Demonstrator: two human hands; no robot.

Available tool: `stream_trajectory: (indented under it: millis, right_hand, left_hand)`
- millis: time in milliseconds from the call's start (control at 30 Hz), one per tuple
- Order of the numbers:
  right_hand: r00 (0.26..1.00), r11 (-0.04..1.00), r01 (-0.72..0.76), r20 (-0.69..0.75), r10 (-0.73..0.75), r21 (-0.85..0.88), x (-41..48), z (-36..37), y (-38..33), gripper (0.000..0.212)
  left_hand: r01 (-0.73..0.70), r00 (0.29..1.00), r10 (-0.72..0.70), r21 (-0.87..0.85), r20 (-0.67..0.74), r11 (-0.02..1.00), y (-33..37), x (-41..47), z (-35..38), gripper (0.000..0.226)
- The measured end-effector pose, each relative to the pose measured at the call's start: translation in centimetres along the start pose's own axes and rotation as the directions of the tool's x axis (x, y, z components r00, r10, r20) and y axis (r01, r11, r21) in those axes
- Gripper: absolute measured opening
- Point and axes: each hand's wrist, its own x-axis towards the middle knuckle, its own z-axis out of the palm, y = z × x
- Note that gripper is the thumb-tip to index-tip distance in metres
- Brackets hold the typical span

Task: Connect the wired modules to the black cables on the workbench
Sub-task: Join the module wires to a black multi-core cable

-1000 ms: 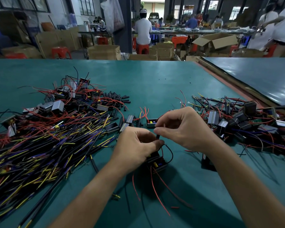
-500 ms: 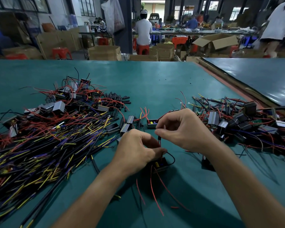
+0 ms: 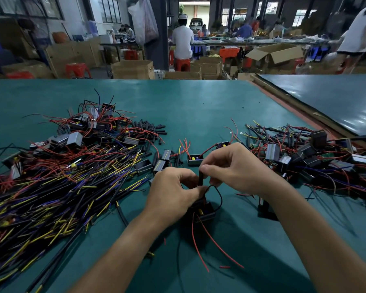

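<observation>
Near the middle of the green workbench point(image 3: 199, 106), the right hand point(image 3: 235, 168) pinches a short black tube point(image 3: 200, 178) upright between thumb and forefinger. The left hand point(image 3: 173, 191) is curled tight, its thumb at the tube's lower end, seemingly pinching the thin black wire point(image 3: 219, 194) there (knuckles hide the contact). That wire loops down to a black module point(image 3: 206, 212), half hidden under the left hand, with red leads point(image 3: 209, 242) trailing nearer. The black cables point(image 3: 51, 197) are heaped at left and cut off by the frame edge; more modules point(image 3: 315, 157) tangle at right.
</observation>
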Motion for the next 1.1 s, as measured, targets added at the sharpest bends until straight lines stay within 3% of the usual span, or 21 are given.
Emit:
stream_trajectory:
  millis: [200,300,400,533,700,767,867,967,1100]
  right_hand:
    - [0.999,0.999,0.009,-0.039,-0.011,-0.046,0.1,0.2,0.1,0.015]
    - [0.996,0.998,0.017,-0.089,-0.021,-0.053,0.2,0.4,0.0,0.017]
    - [0.998,0.999,0.01,-0.063,-0.013,-0.043,0.1,0.5,0.0,0.017]
    - [1.0,1.0,0.012,-0.029,-0.012,0.009,-0.1,0.3,-0.4,0.013]
    - [0.976,0.975,-0.012,-0.212,0.06,0.22,2.6,1.5,-1.4,0.016]
    - [0.973,0.992,-0.048,-0.22,0.073,0.114,6.5,1.8,-1.9,0.023]
    - [0.993,0.967,-0.093,-0.091,0.073,-0.238,13.3,2.2,-1.9,0.024]
    - [0.991,0.822,-0.073,0.052,0.124,-0.565,18.7,3.5,-0.3,0.03]
    - [0.956,0.632,0.022,0.202,0.213,-0.775,22.4,5.2,2.0,0.032]
  left_hand:
    - [0.021,0.998,-0.015,-0.115,0.054,0.993,0.1,0.3,-0.1,0.024]
    - [0.046,0.998,-0.044,-0.028,0.054,0.999,-0.2,0.4,-0.2,0.019]
    - [0.048,0.999,-0.048,0.065,0.003,0.997,-0.1,0.2,0.0,0.015]
    - [0.079,0.995,-0.085,0.108,0.053,0.991,0.4,0.0,-0.3,0.019]
    - [0.106,0.994,-0.11,0.215,0.009,0.971,0.3,0.2,-0.4,0.025]
    - [0.115,0.993,-0.119,0.215,0.003,0.97,0.2,0.4,-0.3,0.023]
    - [0.08,0.997,-0.083,0.218,0.004,0.973,0.0,0.5,-0.3,0.021]
    - [0.003,1.0,-0.001,0.226,-0.007,0.974,0.2,0.2,-0.4,0.024]
    - [-0.014,1.0,0.014,0.237,0.003,0.971,0.0,0.2,-0.7,0.021]
